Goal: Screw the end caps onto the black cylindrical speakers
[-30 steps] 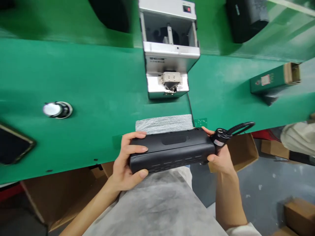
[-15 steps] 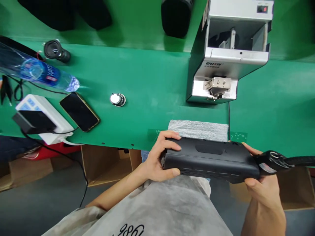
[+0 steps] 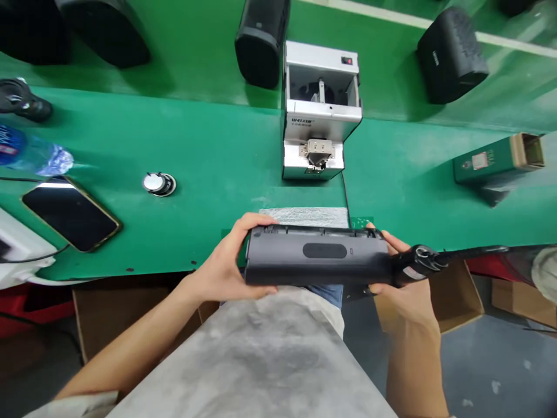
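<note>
A long black speaker housing [image 3: 317, 259] with an oval recess on its upper face hangs over my lap at the green bench's front edge. My left hand [image 3: 228, 264] is wrapped round its left end, thumb on top. At the other end my right hand [image 3: 402, 290] grips the housing's right end together with a black cabled tool [image 3: 420, 264], whose cord runs off to the right. A grey foam pad [image 3: 304, 216] lies on the bench just behind the housing.
A silver screw feeder machine [image 3: 319, 113] stands behind the pad. Left lie a phone [image 3: 69, 213], a water bottle [image 3: 30, 154] and a small round speaker driver [image 3: 159, 184]. Black speakers [image 3: 450, 55] sit at the back, a green box [image 3: 498, 162] at right. Cardboard boxes [image 3: 456, 293] stand under the bench.
The housing has been rolled so its face with the oval recess points up, and it sits a little higher. The view swung back toward the right, centring the feeder machine.
</note>
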Demonstrator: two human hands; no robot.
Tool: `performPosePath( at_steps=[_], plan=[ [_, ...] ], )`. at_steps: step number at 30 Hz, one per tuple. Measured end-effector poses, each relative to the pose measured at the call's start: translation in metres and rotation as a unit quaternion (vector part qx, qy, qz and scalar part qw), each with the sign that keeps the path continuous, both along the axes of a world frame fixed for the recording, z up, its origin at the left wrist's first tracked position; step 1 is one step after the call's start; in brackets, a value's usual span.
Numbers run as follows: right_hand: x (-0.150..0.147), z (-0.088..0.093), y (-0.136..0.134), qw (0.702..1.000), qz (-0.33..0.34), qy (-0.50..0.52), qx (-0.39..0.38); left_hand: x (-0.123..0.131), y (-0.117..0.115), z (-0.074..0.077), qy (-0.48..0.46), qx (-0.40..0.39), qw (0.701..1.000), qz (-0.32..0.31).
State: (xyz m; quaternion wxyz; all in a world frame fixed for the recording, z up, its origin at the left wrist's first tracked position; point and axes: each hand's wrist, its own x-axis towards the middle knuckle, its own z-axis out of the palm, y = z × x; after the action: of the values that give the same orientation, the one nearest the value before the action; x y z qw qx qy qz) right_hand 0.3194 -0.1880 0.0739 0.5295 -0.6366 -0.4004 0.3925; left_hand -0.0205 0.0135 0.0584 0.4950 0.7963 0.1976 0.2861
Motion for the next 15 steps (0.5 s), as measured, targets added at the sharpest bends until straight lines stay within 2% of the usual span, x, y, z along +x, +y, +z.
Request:
performPosePath(
  at_steps=[4,8,11,15],
  plan=[
    [0.009,0.003,0.023,0.998,-0.001,-0.036,0.048,0.024,0.037,-0.014,-0.066,0.103,0.992,-0.028],
    [0.016,-0.005,0.037,0.997,0.003,-0.079,0.026,0.032,0.055,-0.032,-0.037,0.164,0.986,-0.010],
    [0.014,-0.015,0.028,0.996,0.003,-0.092,0.000,0.024,0.049,-0.039,-0.028,0.215,0.976,-0.012],
    [0.005,-0.019,-0.001,0.997,0.017,-0.080,0.003,0.005,0.024,-0.034,-0.016,0.274,0.961,-0.030]
  ],
)
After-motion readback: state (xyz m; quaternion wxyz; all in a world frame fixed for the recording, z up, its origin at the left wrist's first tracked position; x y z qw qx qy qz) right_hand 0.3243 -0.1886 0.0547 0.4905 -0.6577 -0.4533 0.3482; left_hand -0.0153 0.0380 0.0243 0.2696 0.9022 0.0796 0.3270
